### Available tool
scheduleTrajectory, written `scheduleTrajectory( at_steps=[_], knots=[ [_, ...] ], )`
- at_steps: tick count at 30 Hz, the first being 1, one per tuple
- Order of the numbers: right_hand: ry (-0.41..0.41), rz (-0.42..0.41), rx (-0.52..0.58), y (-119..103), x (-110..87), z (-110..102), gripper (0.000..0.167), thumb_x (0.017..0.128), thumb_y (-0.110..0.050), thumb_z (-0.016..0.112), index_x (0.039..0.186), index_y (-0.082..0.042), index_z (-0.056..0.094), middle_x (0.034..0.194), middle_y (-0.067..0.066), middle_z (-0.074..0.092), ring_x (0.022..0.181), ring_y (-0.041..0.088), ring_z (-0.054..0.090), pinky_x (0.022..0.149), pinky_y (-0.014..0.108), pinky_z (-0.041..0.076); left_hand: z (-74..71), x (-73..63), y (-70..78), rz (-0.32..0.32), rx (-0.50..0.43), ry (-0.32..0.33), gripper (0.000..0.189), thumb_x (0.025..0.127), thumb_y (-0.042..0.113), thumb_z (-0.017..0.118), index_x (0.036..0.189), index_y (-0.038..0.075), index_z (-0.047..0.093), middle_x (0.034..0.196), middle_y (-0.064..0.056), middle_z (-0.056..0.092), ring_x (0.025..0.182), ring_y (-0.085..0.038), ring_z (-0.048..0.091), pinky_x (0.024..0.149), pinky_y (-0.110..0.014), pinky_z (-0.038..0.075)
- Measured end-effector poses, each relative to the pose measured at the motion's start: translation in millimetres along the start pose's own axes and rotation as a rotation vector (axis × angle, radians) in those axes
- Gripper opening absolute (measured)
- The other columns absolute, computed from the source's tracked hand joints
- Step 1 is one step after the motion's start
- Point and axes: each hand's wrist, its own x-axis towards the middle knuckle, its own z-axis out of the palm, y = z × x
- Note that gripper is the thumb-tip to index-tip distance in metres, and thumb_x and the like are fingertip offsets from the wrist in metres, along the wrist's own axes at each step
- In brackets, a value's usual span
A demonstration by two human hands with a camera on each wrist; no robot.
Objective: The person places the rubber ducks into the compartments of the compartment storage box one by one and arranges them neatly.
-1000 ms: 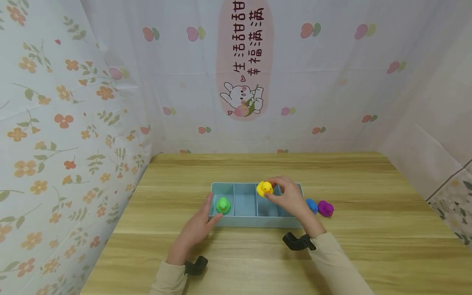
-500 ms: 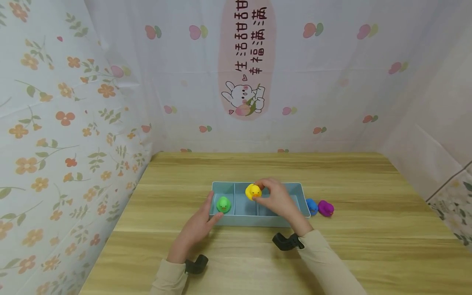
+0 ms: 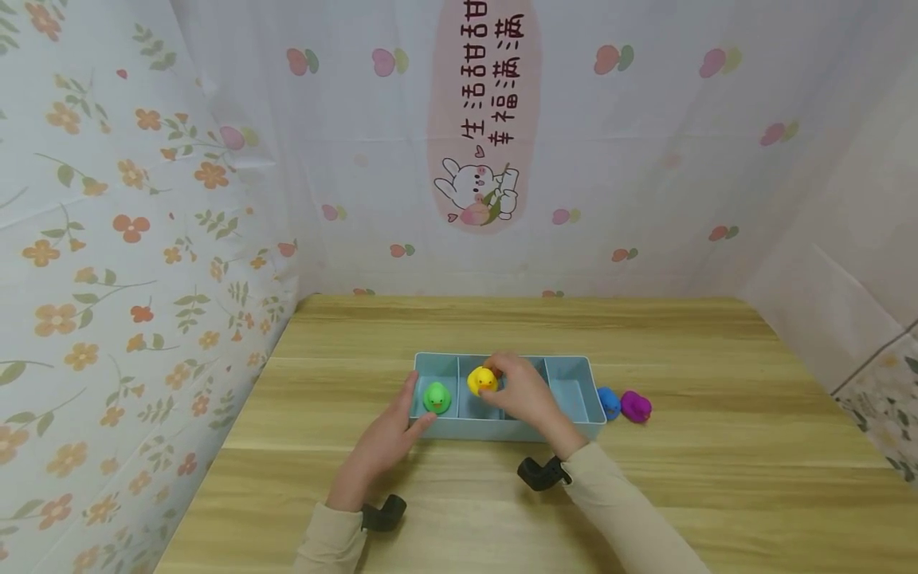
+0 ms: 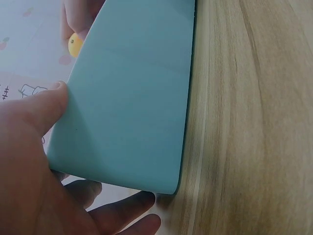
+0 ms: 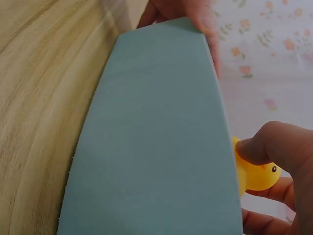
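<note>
A pale blue box (image 3: 473,431) with a row of compartments sits on the table. My left hand (image 3: 385,443) holds its left end, thumb over the front rim and fingers along the end wall, as the left wrist view (image 4: 29,142) shows. My right hand (image 3: 527,392) pinches a yellow toy duck (image 3: 482,381) between thumb and fingers, over the second compartment from the left. In the right wrist view the duck (image 5: 261,176) is partly hidden behind the box wall. A green toy duck (image 3: 436,399) sits in the leftmost compartment.
Right beside the box's right end are a blue toy duck (image 3: 609,403) and a purple one, the purple duck (image 3: 636,406) further out. The wooden table (image 3: 717,478) ends at a patterned cloth (image 3: 344,159) behind and at the sides.
My right hand has carried the yellow duck leftward and down, from over the third compartment to the second. My left hand has stayed at the box's left end.
</note>
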Motion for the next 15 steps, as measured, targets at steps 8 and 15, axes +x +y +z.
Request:
scheduleTrajectory(
  at_steps=[8,15],
  knots=[
    [-0.003,-0.013,-0.189,-6,-0.5,7,0.024,0.073,-0.021,0.076,0.093,-0.013,0.066,0.084,0.0,0.06,0.076,0.018,0.05,0.057,0.028,0.042,0.1,0.0,0.4,-0.006,0.007,0.001,0.079,0.098,0.041,0.05,0.155,0.009,0.005,0.158,-0.015,0.018,0.142,-0.033,0.028,0.115,-0.05,0.026],
    [-0.03,-0.008,-0.298,-5,1.9,13,0.026,0.072,-0.024,0.077,0.095,-0.015,0.068,0.082,-0.003,0.063,0.073,0.016,0.047,0.053,0.027,0.04,0.7,0.8,0.0,0.0,0.012,0.003,0.078,0.098,0.04,0.05,0.154,0.009,0.006,0.158,-0.015,0.019,0.142,-0.033,0.029,0.114,-0.05,0.027]
  ],
)
